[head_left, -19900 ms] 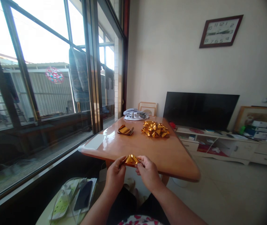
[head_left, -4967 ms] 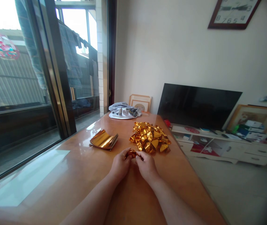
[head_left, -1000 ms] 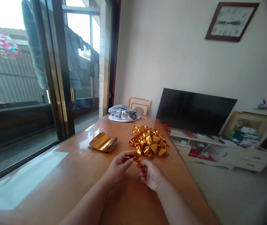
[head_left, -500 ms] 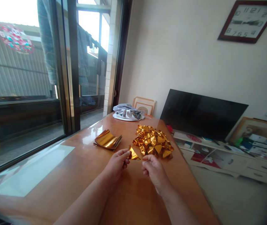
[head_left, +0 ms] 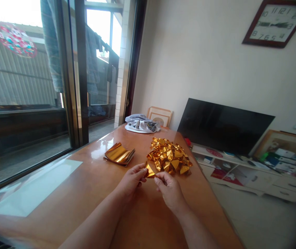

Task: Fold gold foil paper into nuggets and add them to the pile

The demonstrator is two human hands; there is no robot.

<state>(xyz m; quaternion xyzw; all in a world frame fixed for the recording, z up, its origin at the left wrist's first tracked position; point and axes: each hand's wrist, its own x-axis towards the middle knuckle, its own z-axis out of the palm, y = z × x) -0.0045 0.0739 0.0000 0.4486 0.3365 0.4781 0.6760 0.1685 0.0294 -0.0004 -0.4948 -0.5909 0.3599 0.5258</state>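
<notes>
Between my hands, above the wooden table, is a small folded piece of gold foil paper. My left hand pinches its left side between thumb and fingers. My right hand is closed with thumb and forefinger on its right corner. Just beyond, to the right, lies a heap of folded gold foil pieces. A stack of flat, slightly curled gold foil sheets rests on the table to the left. The fingers partly cover the held piece.
Bundled grey and white cloth lies at the table's far end, by wooden frames. A pale sheet is at the left edge. Right of the table, a black television stands on a white cabinet. Glass doors are on the left.
My right hand has moved slightly left and now touches the right corner of the foil piece; before, a small gap showed there. My left hand keeps its pinch.
</notes>
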